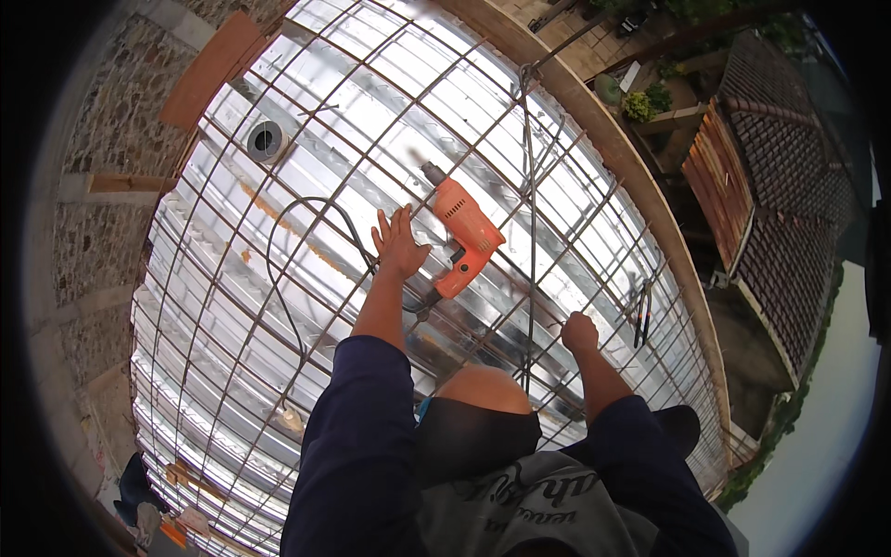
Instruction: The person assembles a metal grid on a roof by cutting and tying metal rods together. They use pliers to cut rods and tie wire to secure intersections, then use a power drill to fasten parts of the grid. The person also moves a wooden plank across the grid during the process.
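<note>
Two bare hands reach out over a grid of thin, rust-brown steel bars (329,101) laid above ribbed metal sheeting (200,243), its silvery, glossy folds running in long parallel ridges. The left hand (401,243) is released, fingers fanned apart and thumb stretched toward the power drill (475,227); whether its fingertips touch the bars I cannot tell. The right hand (580,332) is clenched into a rounded fist, well apart from the drill; whether it encloses anything thin cannot be told.

The drill lies on its side on the grid between the two hands, nearer the left. Its housing is smooth orange plastic, cut by a row of narrow vent slots, with a dark chuck at the upper-left end and a blurred tip beyond. The handle bends down toward the person's bare knee (484,388). A dark, flexible cable (272,243) curves in a loose loop to the left of the left hand.

Farther up on the left sits a hollow, pale grey cylinder (267,141) with a round dark opening. To the right of the fist, slim dark-handled pliers (643,316) rest on the bars. A curved-looking wooden edge board (640,190) borders the grid, with ridged brown roof tiles (794,200) beyond
</note>
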`<state>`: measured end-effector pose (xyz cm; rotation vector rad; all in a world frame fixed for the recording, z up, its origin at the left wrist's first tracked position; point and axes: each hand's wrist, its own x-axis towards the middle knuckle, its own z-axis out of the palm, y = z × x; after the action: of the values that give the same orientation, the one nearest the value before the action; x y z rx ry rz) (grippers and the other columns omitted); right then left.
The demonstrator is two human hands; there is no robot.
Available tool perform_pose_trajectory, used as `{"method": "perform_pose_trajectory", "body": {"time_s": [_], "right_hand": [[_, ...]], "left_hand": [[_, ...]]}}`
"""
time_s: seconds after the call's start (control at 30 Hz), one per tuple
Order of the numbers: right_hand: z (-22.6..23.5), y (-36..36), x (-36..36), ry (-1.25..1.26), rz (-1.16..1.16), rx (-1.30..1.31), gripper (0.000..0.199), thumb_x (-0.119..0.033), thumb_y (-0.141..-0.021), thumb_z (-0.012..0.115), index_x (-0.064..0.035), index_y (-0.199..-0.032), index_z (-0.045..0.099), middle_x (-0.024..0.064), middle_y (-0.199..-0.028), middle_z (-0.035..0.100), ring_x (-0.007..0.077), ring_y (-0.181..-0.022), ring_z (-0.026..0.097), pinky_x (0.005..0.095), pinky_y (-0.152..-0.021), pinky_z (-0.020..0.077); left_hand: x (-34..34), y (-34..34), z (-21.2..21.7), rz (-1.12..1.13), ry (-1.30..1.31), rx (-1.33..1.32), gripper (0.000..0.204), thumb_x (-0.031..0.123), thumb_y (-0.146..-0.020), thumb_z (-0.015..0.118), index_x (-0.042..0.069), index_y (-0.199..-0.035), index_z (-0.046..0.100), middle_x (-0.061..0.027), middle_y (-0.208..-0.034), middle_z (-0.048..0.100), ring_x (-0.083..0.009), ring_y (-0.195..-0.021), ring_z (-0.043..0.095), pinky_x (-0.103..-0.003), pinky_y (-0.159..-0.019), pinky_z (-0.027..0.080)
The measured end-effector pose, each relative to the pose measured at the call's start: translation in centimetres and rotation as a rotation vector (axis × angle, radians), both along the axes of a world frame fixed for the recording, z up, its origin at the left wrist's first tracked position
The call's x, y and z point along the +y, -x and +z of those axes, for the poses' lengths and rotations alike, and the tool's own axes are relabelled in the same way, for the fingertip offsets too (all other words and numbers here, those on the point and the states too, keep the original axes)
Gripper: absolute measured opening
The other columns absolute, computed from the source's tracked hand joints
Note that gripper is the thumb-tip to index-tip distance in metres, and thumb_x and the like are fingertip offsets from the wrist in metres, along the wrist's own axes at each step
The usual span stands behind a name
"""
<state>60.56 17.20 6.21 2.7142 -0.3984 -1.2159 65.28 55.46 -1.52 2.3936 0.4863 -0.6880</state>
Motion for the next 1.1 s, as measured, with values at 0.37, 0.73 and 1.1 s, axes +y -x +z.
{"method": "perform_pose_trajectory", "body": {"time_s": [0.37,0.73,1.1], "right_hand": [[-6.2,4.0,-2.3,-0.181,-0.235,-0.286,0.023,-0.019,-0.083,0.057,0.0013,-0.089,0.067,0.0236,-0.092,0.065,0.0382,-0.086,0.063,0.0444,-0.078,0.0493],[-5.0,6.4,-4.4,-0.225,-0.365,-0.261,0.029,-0.023,-0.085,0.055,0.0017,-0.096,0.065,0.0246,-0.100,0.063,0.0384,-0.090,0.062,0.0430,-0.080,0.0478],[2.6,1.9,-4.0,-0.498,-0.507,-0.398,0.031,-0.023,-0.086,0.055,0.0048,-0.097,0.061,0.0067,-0.069,0.059,0.0139,-0.061,0.054,0.0300,-0.058,0.0436]], "left_hand": [[0.4,0.7,-1.4,-0.019,0.004,-0.033,0.092,0.036,-0.075,0.069,0.014,-0.146,0.015,-0.0085,-0.151,0.019,-0.0365,-0.141,-0.006,-0.054,-0.111,-0.001],[0.1,0.0,-2.6,-0.034,-0.050,-0.107,0.091,0.038,-0.072,0.070,0.014,-0.145,0.021,-0.0076,-0.149,0.025,-0.0403,-0.140,-0.002,-0.058,-0.109,0.003],[-0.3,-0.5,-1.6,-0.020,-0.024,-0.011,0.090,0.038,-0.074,0.068,0.015,-0.146,0.018,-0.0084,-0.153,0.016,-0.0343,-0.141,-0.009,-0.053,-0.111,-0.005]]}}
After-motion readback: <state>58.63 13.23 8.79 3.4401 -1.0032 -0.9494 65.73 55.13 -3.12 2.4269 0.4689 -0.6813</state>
